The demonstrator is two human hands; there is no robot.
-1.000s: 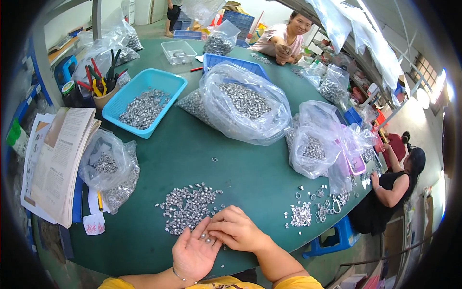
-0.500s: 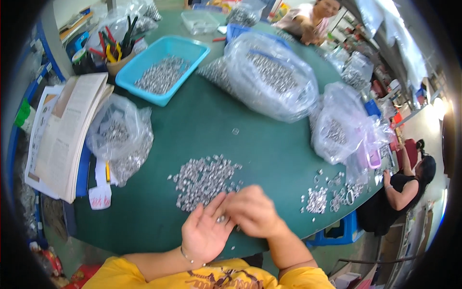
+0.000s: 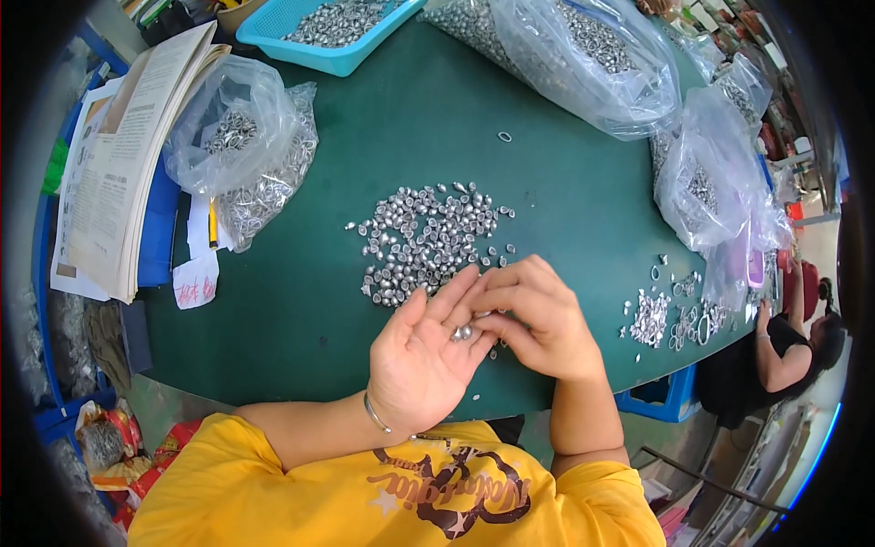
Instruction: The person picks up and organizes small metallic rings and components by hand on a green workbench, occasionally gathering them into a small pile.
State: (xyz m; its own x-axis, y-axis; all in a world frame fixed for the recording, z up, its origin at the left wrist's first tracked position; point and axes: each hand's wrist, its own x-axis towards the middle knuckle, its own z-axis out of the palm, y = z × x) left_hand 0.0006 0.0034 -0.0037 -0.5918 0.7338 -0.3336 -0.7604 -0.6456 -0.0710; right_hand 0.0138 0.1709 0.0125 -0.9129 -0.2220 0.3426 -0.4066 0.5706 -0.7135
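Note:
My left hand (image 3: 421, 369) is palm up and open, its fingers stretched out. A couple of small rounded silver metal pieces (image 3: 462, 333) lie at the base of its fingers. Over those fingers, my right hand (image 3: 545, 319) is closed in a pinch, thumb against fingertips, on a small silver metal piece (image 3: 483, 314) that is partly hidden. Just beyond both hands a loose pile of oval, hollow-looking silver metal pieces (image 3: 424, 239) spreads over the green tabletop (image 3: 301, 356).
To the left are a clear bag of silver parts (image 3: 264, 196) and a stack of papers (image 3: 128, 173). A turquoise basket (image 3: 342, 62) and large clear bags (image 3: 583, 82) stand at the back. Rings and bits (image 3: 649, 319) lie on the right, near another person (image 3: 775, 360).
My view has tipped down, so the table's things sit higher in the picture. My right hand has gone from a blurred motion over the left palm to a steady pinch above its fingers.

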